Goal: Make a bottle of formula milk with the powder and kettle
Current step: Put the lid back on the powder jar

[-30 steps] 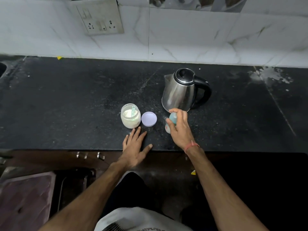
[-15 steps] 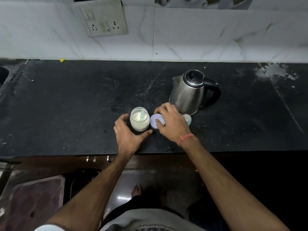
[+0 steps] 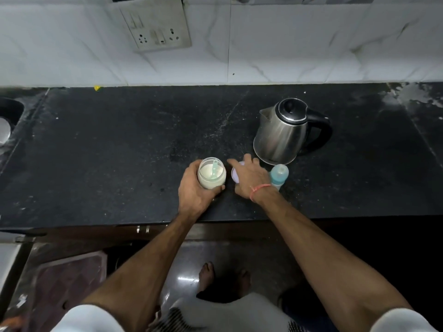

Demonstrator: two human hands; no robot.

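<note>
- Left hand (image 3: 195,190): fingers and thumb curled round the powder jar (image 3: 211,173), gripping it near the front edge of the black worktop (image 3: 107,149).
- Powder jar: uncapped, holding pale powder with a light green scoop (image 3: 215,168) standing in it.
- Right hand (image 3: 249,177): laid over the lilac lid (image 3: 235,179) just right of the jar, fingers spread and touching it; whether they grip it cannot be told.
- Baby bottle (image 3: 278,174): pale blue, just right of the right wrist, with an orange thread band (image 3: 260,189) on that wrist.
- Steel kettle (image 3: 282,133): upright behind the bottle, black lid shut, handle to the right.
- Socket plate (image 3: 155,25): on the white tiled wall behind the worktop.
</note>
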